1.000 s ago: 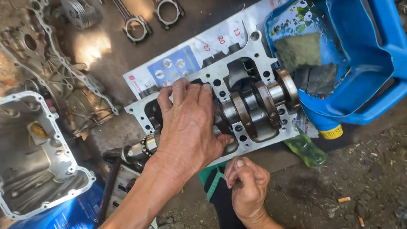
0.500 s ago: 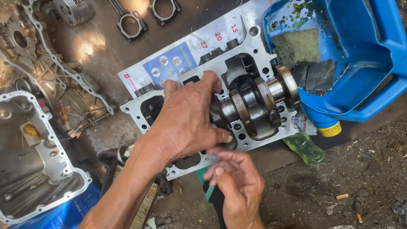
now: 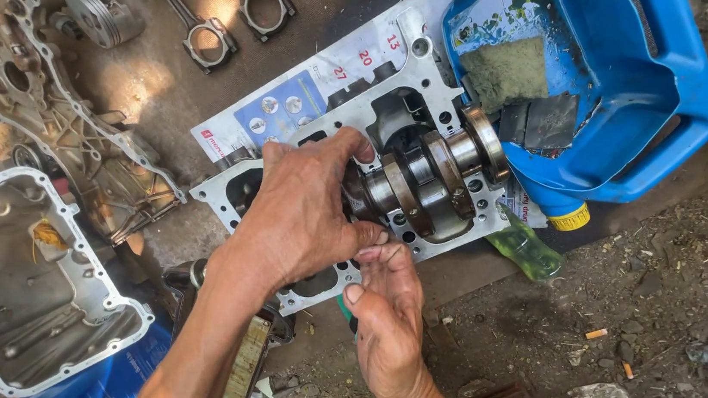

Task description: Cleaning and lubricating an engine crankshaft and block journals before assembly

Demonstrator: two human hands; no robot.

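1. The left hand (image 3: 303,208) lies spread over the near end of the crankshaft (image 3: 426,179), its fingers wrapped around the shaft and pressing on it.
2. The crankshaft sits in the grey engine block (image 3: 410,64), which rests on the ground; its long axis runs left to right, tilting up toward the blue cut-open jug (image 3: 665,100).
3. The right hand (image 3: 387,317) is just below the block's near edge, its fingers pinched narrow around something small and green; what it is cannot be made out.
4. The left hand is on the shaft; the right hand lies just beneath it, fingertips almost touching the left thumb.
5. An oil pan (image 3: 25,283) lies well to the left.
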